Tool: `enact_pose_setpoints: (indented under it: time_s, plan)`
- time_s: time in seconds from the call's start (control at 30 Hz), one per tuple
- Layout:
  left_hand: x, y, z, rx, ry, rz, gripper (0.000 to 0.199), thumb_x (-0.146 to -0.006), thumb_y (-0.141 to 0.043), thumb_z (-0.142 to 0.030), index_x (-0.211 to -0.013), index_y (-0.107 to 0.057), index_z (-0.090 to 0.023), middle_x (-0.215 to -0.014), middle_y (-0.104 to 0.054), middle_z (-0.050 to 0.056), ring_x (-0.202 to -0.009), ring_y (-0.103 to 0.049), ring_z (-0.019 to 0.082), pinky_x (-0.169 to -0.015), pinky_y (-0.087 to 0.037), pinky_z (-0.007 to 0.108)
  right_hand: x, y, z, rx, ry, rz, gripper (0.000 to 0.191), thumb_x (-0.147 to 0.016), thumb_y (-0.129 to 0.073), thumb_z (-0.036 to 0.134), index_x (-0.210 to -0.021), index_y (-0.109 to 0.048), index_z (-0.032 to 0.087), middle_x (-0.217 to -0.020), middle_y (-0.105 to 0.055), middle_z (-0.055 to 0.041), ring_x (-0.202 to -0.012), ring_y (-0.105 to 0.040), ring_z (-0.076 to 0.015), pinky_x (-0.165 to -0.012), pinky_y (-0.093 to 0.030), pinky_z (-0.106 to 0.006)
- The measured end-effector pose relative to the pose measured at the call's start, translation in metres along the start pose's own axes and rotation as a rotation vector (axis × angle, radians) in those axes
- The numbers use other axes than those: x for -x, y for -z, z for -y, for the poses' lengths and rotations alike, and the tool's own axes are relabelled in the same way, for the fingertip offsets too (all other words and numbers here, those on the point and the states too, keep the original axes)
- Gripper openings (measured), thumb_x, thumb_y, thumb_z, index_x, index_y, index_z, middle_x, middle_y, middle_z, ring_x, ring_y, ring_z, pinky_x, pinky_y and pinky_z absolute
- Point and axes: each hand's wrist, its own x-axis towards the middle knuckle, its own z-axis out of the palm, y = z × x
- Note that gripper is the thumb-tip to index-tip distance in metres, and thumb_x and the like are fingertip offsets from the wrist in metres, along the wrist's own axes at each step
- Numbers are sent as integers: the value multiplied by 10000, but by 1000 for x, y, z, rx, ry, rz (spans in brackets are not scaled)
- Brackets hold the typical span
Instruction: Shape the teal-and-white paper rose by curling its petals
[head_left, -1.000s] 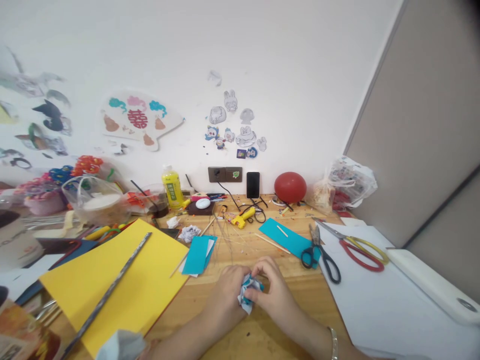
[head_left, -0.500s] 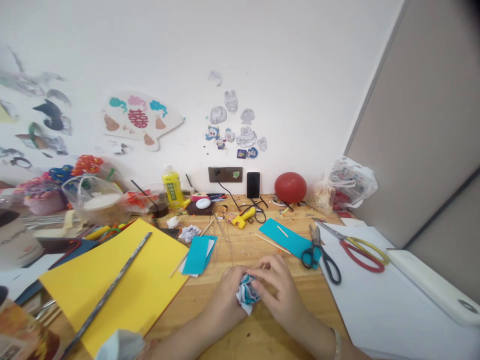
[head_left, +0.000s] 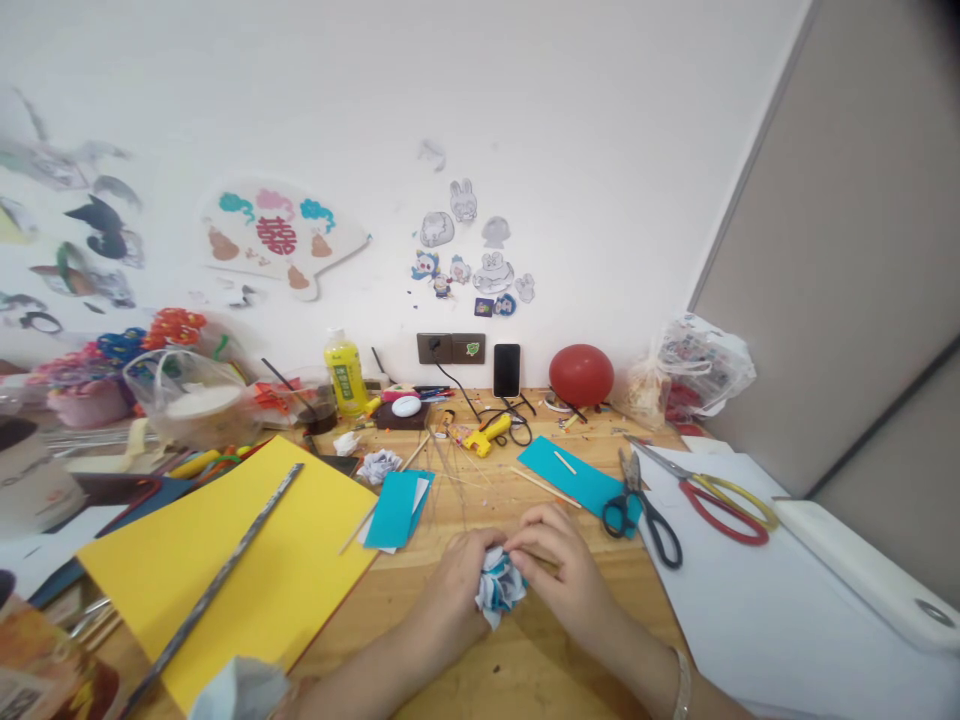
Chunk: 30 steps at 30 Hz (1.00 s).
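Note:
A blue and white paper flower [head_left: 501, 588] with crumpled, layered petals sits between my hands, low over the wooden table. My left hand [head_left: 457, 590] is wrapped round its left side and holds it; the flower's underside is hidden. With thumb and fingers pinched at the upper right petals, my right hand [head_left: 556, 562] touches the flower's edge. Folded blue paper [head_left: 394, 510] lies on the table beyond my left hand. Past my right hand are a blue paper strip [head_left: 574, 480] and black-handled scissors [head_left: 636, 510].
Yellow card [head_left: 240, 560] with a dark speckled stick [head_left: 217, 580] covers the left side. White paper [head_left: 765, 590] and red-and-yellow-handled scissors [head_left: 724, 505] lie to the right. A yellow glue gun [head_left: 486, 437], a yellow bottle [head_left: 344, 375] and a red balloon [head_left: 581, 375] stand along the wall.
The flower has turned slightly and shows more of its petals. My right fingers have shifted a little right and now pinch at its upper right edge. My left hand keeps its hold.

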Motion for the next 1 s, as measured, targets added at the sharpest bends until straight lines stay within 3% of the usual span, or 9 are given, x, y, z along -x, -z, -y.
enact_pose_setpoints:
  time_s: [0.33,0.6,0.8,0.9,1.0]
  plan:
    - [-5,9,-10,-46,-55,64,393,-658,-550,-76,-1026,-500,-202,-999,-599,63,-917,-536,228,-804,-402,339,-5,5,6,-47,-51,118,139,-797,-556,222,-666,-595,196,-769,-521,-13,-803,-513,-173,-728,-399,-290]
    - [-3,9,-8,-89,-108,69,458,-639,-521,-38,-1065,-491,-205,-1024,-604,66,-923,-530,241,-809,-384,354,-3,3,5,-45,-90,118,112,-742,-592,175,-633,-573,192,-775,-508,-8,-810,-507,-176,-739,-399,-299]
    - [-1,6,-5,-73,12,7,413,-607,-520,-31,-986,-494,-195,-936,-593,64,-870,-539,228,-758,-426,334,-6,6,2,-86,-138,96,154,-778,-562,216,-630,-584,177,-734,-513,-16,-767,-520,-174,-702,-405,-292]
    - [0,5,-4,-9,35,21,401,-614,-537,-47,-985,-497,-194,-933,-591,60,-869,-543,220,-745,-436,318,-9,10,-1,-131,-153,64,149,-769,-580,250,-643,-586,171,-707,-521,-12,-735,-526,-170,-681,-410,-285]
    - [-1,6,-4,51,17,59,432,-621,-516,-17,-1010,-504,-203,-941,-597,49,-878,-548,205,-757,-433,308,-11,14,-2,-199,-180,114,177,-779,-594,298,-661,-612,166,-692,-537,-6,-704,-537,-158,-669,-413,-273]
